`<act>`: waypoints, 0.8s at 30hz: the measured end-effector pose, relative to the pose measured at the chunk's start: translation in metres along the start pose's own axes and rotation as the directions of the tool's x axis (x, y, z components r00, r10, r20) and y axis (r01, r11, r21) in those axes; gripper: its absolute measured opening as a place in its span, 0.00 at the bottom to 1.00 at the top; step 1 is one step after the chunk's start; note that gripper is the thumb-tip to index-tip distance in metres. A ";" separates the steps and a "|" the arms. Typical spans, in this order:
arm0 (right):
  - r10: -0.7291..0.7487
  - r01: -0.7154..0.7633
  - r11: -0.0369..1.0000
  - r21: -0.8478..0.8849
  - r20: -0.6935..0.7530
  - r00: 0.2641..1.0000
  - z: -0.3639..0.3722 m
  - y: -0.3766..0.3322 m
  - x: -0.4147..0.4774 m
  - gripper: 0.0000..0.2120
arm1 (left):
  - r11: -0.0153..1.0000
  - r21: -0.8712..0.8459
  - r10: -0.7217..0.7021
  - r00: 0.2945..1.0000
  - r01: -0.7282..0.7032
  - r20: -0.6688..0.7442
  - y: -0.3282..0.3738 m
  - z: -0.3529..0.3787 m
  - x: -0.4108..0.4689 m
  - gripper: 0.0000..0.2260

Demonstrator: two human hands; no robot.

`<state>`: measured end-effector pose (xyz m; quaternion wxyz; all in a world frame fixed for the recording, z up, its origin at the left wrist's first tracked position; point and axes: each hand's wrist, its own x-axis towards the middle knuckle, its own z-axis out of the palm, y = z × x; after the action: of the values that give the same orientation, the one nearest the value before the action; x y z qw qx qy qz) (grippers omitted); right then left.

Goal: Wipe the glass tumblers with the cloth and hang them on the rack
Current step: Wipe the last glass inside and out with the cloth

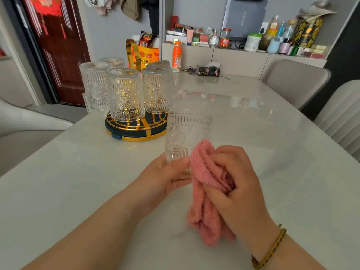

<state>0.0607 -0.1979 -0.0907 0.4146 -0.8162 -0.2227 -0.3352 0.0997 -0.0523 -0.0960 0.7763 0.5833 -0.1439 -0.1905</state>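
From the head view, the left hand [165, 172] grips a glass tumbler [187, 137] by its base above the table [253, 133], while the right hand [231, 182] clutches the pink cloth [204, 201] against its side. Five tumblers [126, 94] hang upside down on the gold rack [136, 131] just beyond.

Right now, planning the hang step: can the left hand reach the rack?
Probably yes: the left hand holds the tumbler close beside the rack, with only bare tabletop between them; the hung tumblers crowd it, though.
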 end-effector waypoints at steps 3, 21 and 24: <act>-0.025 0.025 1.000 -0.003 -0.067 0.997 -0.005 -0.003 0.002 0.13 | 1.000 -0.001 0.007 0.996 -0.007 0.085 0.000 0.001 -0.002 0.39; 0.022 -0.018 0.999 0.046 -0.089 0.996 -0.004 -0.010 -0.001 0.08 | 0.987 -0.160 0.034 0.990 -0.012 0.135 -0.001 0.004 -0.002 0.28; 0.175 -0.147 0.979 0.140 -0.215 0.961 -0.009 -0.007 0.005 0.05 | 0.988 -0.155 0.030 0.979 0.002 0.200 -0.002 0.005 -0.002 0.27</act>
<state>0.0567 -0.2012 -0.0793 0.5125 -0.7611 -0.1272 -0.3767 0.0954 -0.0558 -0.0967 0.8019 0.4982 -0.2108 -0.2537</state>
